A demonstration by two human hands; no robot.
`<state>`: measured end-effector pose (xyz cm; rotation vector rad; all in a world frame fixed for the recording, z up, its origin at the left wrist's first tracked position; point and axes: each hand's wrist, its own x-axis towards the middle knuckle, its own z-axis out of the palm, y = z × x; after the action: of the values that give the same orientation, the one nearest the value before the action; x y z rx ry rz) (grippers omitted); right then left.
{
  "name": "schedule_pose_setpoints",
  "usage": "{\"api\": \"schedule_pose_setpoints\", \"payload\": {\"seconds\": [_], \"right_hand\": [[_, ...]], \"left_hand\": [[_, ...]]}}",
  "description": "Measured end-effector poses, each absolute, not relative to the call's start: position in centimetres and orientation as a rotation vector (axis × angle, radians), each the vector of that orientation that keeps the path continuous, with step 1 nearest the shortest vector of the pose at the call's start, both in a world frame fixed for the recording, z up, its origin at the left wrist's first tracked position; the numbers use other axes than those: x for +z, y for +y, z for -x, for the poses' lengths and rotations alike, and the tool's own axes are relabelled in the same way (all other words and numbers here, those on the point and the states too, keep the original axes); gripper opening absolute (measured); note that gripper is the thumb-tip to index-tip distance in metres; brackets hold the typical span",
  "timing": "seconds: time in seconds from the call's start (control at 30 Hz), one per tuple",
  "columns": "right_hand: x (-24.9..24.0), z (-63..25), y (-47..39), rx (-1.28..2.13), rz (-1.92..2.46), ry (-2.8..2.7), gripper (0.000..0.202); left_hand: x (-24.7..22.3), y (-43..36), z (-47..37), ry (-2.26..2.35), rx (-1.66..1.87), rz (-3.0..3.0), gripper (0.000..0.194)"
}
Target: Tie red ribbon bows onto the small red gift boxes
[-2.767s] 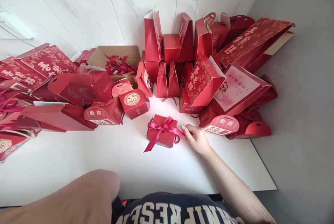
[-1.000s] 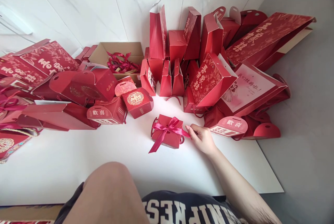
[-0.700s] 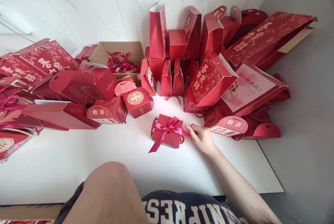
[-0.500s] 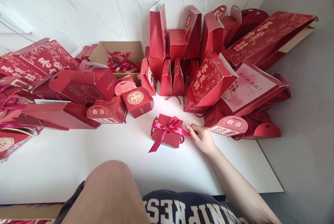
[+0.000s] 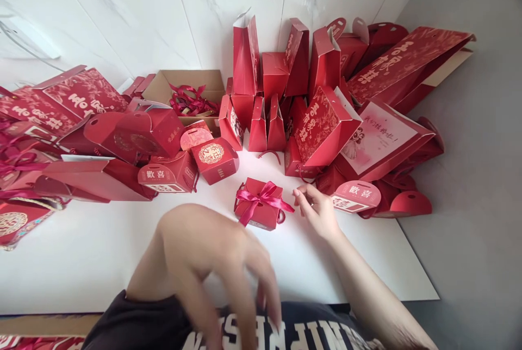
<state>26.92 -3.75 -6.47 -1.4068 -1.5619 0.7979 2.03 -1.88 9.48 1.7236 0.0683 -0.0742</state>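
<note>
A small red gift box stands on the white table, with a magenta ribbon tied in a bow across its top. Just right of the bow's loose tail is my right hand, its fingers loosely bent, apart from the ribbon and holding nothing I can see. My left hand hangs close to the camera in front of the box. Its fingers point down, spread and somewhat blurred, with nothing between them. It covers part of the table and the end of one ribbon tail.
A cardboard box of loose ribbons stands at the back against the tiled wall. Red gift boxes and paper gift bags crowd the back and both sides. The table's right edge lies beside a grey surface.
My left hand has come up into view near the camera. My right hand has let go of the ribbon tail, its fingers loosening. The gift box stays in about the same place.
</note>
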Motion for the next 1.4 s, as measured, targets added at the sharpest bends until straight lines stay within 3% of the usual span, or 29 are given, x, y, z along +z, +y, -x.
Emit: {"api": "schedule_pose_setpoints", "payload": {"seconds": [0.13,0.3,0.4,0.53,0.67,0.9,1.07,1.23,1.4], "right_hand": [[-2.9,-26.6,-3.1,0.867,1.334,-1.544,0.027],[-1.5,-25.4,-0.6,1.050,1.191,-1.646,0.031],[-2.4,-24.6,0.9,1.067,1.176,-1.685,0.034],[-3.2,-23.9,1.4,1.172,1.167,-1.679,0.032],[-3.3,-23.5,0.8,1.272,1.154,-1.607,0.031],[-3.7,-23.9,0.3,1.289,1.066,-1.684,0.029],[-3.7,-24.0,0.1,1.291,1.046,-1.661,0.032],[-3.7,-23.8,0.0,1.279,1.027,-1.654,0.035],[-3.8,-23.9,0.0,1.302,1.003,-1.632,0.037]], "left_hand": [[10.2,0.9,-1.1,0.692,-0.026,-2.054,0.027],[5.4,0.5,0.9,1.265,0.263,-2.117,0.030],[3.1,0.3,0.7,1.251,0.372,-2.090,0.032],[1.5,0.1,0.0,1.202,0.482,-2.047,0.018],[0.9,0.0,-0.3,1.242,0.498,-1.978,0.006],[0.4,-0.1,-0.7,1.128,0.594,-1.887,0.003],[0.4,-0.1,-0.7,1.034,0.669,-1.905,0.010],[-0.2,-0.4,-1.9,1.299,0.737,-1.935,0.030],[-1.2,-0.7,-2.9,1.365,0.795,-1.957,0.028]]}}
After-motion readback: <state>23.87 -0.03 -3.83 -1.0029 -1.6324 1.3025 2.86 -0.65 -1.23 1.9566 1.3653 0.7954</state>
